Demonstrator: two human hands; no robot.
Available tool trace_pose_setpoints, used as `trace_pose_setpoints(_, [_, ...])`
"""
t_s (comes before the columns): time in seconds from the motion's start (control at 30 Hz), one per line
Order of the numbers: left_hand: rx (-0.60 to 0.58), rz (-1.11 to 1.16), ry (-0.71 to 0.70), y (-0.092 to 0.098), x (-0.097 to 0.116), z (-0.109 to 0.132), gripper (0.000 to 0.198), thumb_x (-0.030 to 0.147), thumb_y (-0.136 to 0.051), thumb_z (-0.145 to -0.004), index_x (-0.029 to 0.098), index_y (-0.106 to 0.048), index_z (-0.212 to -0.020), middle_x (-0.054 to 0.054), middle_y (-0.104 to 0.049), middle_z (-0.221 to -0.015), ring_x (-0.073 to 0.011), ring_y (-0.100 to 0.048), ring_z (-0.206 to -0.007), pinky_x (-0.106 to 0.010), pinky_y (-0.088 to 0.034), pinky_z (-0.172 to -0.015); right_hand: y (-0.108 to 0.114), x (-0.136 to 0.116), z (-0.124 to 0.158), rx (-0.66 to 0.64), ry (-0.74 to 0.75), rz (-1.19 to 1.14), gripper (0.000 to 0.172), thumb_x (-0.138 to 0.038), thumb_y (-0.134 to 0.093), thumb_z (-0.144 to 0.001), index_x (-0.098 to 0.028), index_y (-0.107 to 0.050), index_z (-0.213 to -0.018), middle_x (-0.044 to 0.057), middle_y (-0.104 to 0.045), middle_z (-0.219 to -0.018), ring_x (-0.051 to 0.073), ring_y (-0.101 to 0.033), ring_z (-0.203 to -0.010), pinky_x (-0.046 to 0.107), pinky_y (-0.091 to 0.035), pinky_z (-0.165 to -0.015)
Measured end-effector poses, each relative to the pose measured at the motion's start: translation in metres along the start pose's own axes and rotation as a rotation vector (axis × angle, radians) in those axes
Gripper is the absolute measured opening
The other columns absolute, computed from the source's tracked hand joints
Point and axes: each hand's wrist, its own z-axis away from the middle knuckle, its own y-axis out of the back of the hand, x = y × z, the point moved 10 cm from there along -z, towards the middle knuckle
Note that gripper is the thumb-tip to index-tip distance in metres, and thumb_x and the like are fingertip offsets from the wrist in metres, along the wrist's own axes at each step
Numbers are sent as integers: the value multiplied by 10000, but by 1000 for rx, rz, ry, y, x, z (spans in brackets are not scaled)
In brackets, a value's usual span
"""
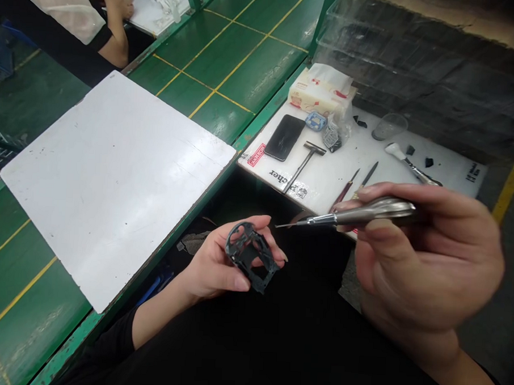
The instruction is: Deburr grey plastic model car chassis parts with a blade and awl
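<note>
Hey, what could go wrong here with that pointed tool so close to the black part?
The metal-handled tool in the right hand has a fine tip aimed toward the left hand; a slip might prick its fingers. The black plastic frame is only lightly cradled, so pressure could knock it loose.

Right hand (424, 262) blurred around a metal pick (358, 217), underside of a black frame (250, 254) hidden on the left hand (215, 264), black bits (428, 162) beyond the hands too small to tell
</note>
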Motion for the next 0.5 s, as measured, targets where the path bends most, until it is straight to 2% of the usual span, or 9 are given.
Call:
trace_pose_setpoints(0.07, [-73, -56, -34, -6, 8, 2, 820, 342, -1121, -849, 361, -813, -1608, -84, -831, -1255, -328, -889, -1157, -511, -731, -1102, 1, 7, -3, 65, -29, -90, 287, -209, -975, -1012, -325, -896, -1263, 46, -881, -1135, 268, -895, -972, 377, -790, -741])
trace_pose_setpoints(0.13, [-151, -102, -46, -14, 13, 3, 894, 345, -1115, -868, 388, -753, -1684, -84, -838, -1247, -329, -899, -1144, -505, -738, -1085, -6, 17, -7, 28, -114, -147, 228, -265, -997, -1010, -302, -898, -1212, 39, -884, -1077, 241, -890, -916, 328, -777, -706])
trace_pose_setpoints(0.2, [-203, -130, -49, -20, 17, 3, 908, 345, -1105, -885, 398, -730, -1709, -83, -844, -1238, -334, -907, -1138, -499, -743, -1072, -11, 22, -9, -3, -181, -186, 208, -281, -1001, -1013, -294, -901, -1194, 24, -891, -1058, 203, -878, -865, 296, -779, -726])
trace_pose_setpoints(0.3, [-220, -146, -52, -22, 20, 3, 867, 378, -1096, -896, 391, -749, -1690, -90, -852, -1220, -354, -917, -1122, -496, -752, -1036, -12, 23, -10, -5, -217, -226, 211, -269, -1022, -982, -276, -912, -1162, 15, -897, -1021, 178, -864, -813, 272, -779, -726])
trace_pose_setpoints(0.5, [-270, -119, -18, -24, 12, 5, 906, 369, -1110, -872, 394, -739, -1698, -106, -854, -1246, -374, -927, -1120, -494, -756, -1010, -13, 28, -9, 6, -249, -209, 201, -319, -1033, -974, -288, -912, -1132, 15, -876, -983, 181, -834, -738, 286, -773, -661])
